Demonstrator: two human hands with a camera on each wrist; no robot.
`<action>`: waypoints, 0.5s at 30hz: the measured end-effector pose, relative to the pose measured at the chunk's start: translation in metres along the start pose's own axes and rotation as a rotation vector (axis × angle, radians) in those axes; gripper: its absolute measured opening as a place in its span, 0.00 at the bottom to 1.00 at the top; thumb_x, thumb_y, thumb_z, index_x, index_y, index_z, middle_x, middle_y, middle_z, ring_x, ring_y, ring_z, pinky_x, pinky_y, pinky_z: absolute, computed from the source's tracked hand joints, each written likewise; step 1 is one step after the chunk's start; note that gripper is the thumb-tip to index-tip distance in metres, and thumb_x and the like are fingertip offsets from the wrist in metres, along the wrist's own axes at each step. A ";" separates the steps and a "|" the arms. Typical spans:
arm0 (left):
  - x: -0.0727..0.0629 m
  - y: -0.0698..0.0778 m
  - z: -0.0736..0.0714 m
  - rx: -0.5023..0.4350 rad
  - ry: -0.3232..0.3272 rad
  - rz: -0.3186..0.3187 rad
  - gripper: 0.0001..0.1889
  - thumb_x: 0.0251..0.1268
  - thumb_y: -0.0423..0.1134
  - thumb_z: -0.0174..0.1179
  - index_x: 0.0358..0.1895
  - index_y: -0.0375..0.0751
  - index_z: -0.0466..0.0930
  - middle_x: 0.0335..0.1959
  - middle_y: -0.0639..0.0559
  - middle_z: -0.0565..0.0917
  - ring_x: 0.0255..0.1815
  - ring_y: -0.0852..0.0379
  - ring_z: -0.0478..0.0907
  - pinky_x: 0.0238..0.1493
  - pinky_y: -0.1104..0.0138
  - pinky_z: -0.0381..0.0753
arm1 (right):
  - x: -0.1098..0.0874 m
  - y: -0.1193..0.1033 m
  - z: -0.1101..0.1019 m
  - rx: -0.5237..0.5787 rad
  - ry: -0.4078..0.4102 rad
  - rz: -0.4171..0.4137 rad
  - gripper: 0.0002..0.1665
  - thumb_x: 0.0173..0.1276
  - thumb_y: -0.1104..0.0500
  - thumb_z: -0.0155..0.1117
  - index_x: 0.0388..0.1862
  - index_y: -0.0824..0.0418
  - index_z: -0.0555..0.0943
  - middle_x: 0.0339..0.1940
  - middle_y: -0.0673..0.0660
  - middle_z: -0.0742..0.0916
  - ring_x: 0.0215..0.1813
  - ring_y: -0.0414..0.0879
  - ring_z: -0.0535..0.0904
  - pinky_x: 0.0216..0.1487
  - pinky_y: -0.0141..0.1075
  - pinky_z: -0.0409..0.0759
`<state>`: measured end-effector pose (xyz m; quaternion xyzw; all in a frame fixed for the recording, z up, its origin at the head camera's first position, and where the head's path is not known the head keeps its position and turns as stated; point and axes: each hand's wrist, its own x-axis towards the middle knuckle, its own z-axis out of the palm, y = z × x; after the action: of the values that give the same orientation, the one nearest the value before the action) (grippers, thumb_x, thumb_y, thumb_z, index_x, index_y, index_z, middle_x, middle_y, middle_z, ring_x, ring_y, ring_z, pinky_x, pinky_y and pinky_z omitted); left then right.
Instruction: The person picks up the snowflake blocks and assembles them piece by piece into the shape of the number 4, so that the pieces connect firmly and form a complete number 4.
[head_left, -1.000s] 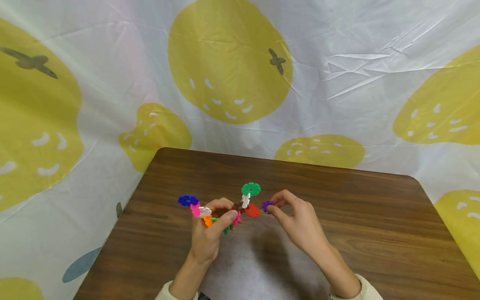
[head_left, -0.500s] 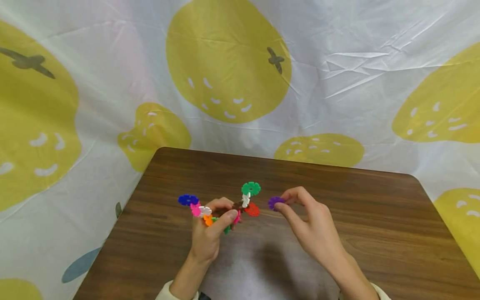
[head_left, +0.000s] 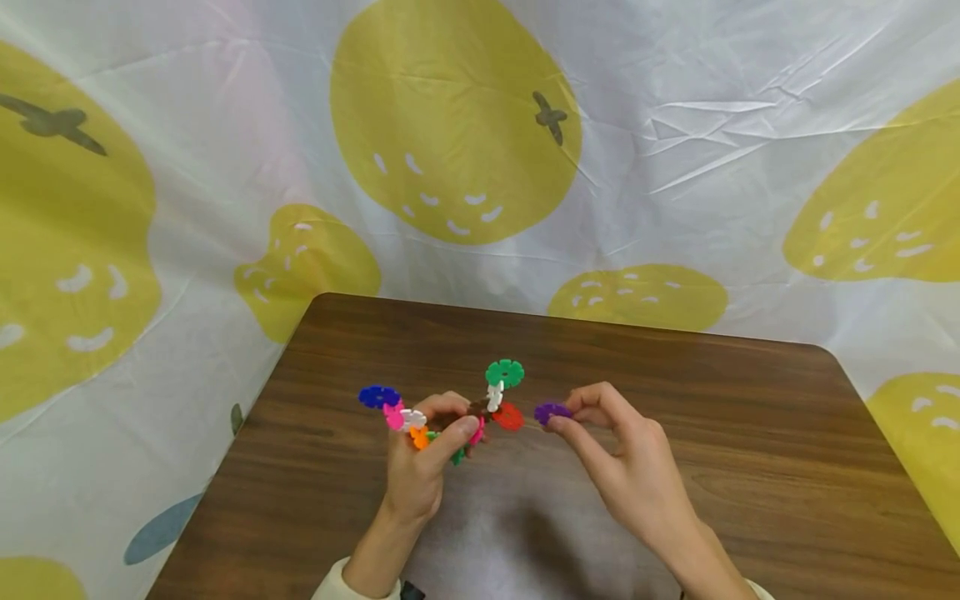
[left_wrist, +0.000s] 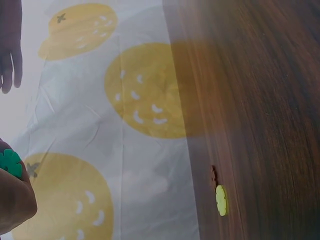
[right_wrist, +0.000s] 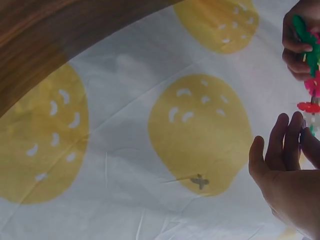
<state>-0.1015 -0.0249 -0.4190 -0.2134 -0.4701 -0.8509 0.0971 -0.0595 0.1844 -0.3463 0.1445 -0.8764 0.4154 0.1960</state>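
My left hand [head_left: 415,483] grips a chain of joined plastic flower discs between thumb and fingers. At its left end a blue disc [head_left: 379,397] sticks out past pink, white and orange ones. A red disc [head_left: 508,417] and a white one [head_left: 495,396] topped by a green disc [head_left: 505,373] stand at its right end. The fingers hide part of the middle. My right hand [head_left: 637,475] pinches a loose purple disc [head_left: 552,413], a small gap right of the red one. In the right wrist view, the right hand's thumb and fingers [right_wrist: 292,145] mostly cover the purple disc.
Both hands are above a dark brown wooden table [head_left: 750,433]. A white cloth [head_left: 675,167] with yellow fruit prints hangs behind it. A yellow-green disc [left_wrist: 221,200] and a brown disc [left_wrist: 213,175] appear edge-on in the left wrist view; I cannot tell what supports them.
My right hand drew the purple disc away from the red one to the right, then tilted it flatter. The left hand and its chain have barely moved.
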 end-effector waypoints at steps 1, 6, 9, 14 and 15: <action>0.000 0.000 0.000 0.000 0.000 0.002 0.17 0.63 0.19 0.58 0.39 0.49 0.86 0.36 0.57 0.87 0.29 0.63 0.86 0.25 0.76 0.80 | -0.001 0.001 0.001 0.006 -0.005 0.001 0.11 0.68 0.63 0.72 0.41 0.51 0.80 0.36 0.41 0.93 0.44 0.34 0.87 0.44 0.30 0.82; 0.000 0.001 0.002 -0.003 0.001 0.003 0.17 0.63 0.19 0.58 0.39 0.49 0.85 0.36 0.58 0.86 0.28 0.64 0.86 0.25 0.77 0.79 | -0.003 0.004 0.006 0.033 -0.024 0.010 0.10 0.69 0.64 0.71 0.41 0.52 0.79 0.36 0.43 0.93 0.43 0.33 0.88 0.39 0.30 0.84; 0.000 0.001 0.002 -0.010 0.000 -0.001 0.17 0.63 0.19 0.58 0.39 0.49 0.85 0.36 0.58 0.86 0.28 0.63 0.86 0.25 0.77 0.79 | -0.002 0.005 0.008 0.037 -0.028 0.017 0.10 0.68 0.63 0.72 0.41 0.52 0.79 0.36 0.42 0.93 0.44 0.34 0.88 0.42 0.32 0.85; 0.000 0.002 0.003 -0.023 -0.005 -0.015 0.16 0.63 0.20 0.58 0.39 0.49 0.85 0.36 0.58 0.86 0.29 0.62 0.87 0.26 0.77 0.80 | -0.002 0.005 0.011 0.044 -0.039 0.024 0.10 0.68 0.62 0.72 0.41 0.51 0.79 0.37 0.40 0.93 0.45 0.35 0.88 0.48 0.35 0.85; 0.000 0.002 0.003 -0.025 -0.005 -0.018 0.16 0.64 0.20 0.58 0.39 0.49 0.85 0.36 0.57 0.86 0.29 0.62 0.87 0.26 0.77 0.80 | -0.002 0.005 0.012 0.044 -0.039 0.020 0.10 0.68 0.62 0.72 0.41 0.51 0.80 0.37 0.39 0.93 0.46 0.35 0.88 0.49 0.36 0.85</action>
<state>-0.0999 -0.0235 -0.4159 -0.2124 -0.4613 -0.8571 0.0857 -0.0626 0.1785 -0.3576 0.1483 -0.8721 0.4338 0.1714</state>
